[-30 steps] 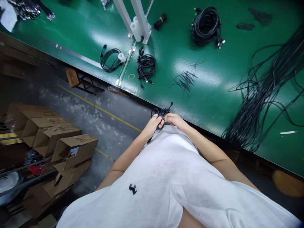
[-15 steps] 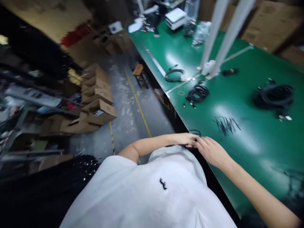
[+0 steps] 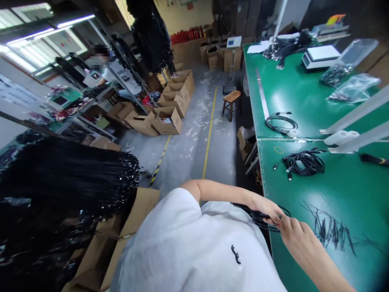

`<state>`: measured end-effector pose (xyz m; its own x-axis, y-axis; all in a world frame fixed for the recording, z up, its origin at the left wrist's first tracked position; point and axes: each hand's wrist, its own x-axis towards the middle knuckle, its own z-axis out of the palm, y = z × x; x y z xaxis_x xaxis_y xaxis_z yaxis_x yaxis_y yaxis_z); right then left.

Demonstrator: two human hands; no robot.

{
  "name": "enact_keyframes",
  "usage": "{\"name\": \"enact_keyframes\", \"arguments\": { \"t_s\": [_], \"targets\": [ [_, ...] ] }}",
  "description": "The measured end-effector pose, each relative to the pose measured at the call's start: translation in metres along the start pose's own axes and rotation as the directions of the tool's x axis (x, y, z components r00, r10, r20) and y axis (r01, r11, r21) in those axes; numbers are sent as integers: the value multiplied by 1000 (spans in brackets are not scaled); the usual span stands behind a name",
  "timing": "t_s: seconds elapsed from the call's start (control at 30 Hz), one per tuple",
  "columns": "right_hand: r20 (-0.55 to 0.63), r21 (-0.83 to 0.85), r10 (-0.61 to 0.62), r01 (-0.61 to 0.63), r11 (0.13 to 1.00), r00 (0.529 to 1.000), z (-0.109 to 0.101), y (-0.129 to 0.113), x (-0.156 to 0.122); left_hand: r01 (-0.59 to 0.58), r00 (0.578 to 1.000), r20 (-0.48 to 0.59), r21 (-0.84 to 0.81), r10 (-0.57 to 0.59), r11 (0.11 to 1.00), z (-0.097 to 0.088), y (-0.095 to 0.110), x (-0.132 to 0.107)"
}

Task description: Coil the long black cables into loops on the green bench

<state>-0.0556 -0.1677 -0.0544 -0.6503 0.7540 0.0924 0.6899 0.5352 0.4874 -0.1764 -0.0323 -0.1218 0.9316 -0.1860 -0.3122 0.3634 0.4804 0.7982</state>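
Keeping the loops snug and even seems wise while our left hand (image 3: pixel 271 211) wraps firmly around the coiled black cable (image 3: pixel 257 219) at the edge of the green bench (image 3: pixel 291 194). Our right hand (image 3: pixel 295 230) bunches its fingers against the left's fingertips; we cannot tell what they pinch. Beyond, thin black strips (image 3: pixel 333 232) lie scattered, then another coil (image 3: pixel 313 160). Farther off, we see open cartons (image 3: pixel 170 125), a stool (image 3: pixel 232 96) and a co-worker (image 3: pixel 129 79).

The view has swung left; 1 co-worker (image 3: pixel 127 83) at a side bench (image 3: pixel 62 99) now shows clearly.
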Motion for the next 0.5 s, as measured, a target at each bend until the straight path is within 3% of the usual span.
{"name": "enact_keyframes", "arguments": {
  "t_s": [0.2, 0.37, 0.5],
  "targets": [
    [-45, 41, 164, -162, 986, 985, 1, 2, 8, -58, 996, -68, 83, 64, 995, 2, 0, 5],
    [-48, 4, 102, -102, 995, 994, 1, 2, 11, -50, 993, -101, 80, 58, 996, 2, -2, 4],
    [17, 157, 124, -126, 980, 992, 2, 10, 7, -32, 998, -50, 78, 36, 996, 3, -2, 7]
  ]
}}
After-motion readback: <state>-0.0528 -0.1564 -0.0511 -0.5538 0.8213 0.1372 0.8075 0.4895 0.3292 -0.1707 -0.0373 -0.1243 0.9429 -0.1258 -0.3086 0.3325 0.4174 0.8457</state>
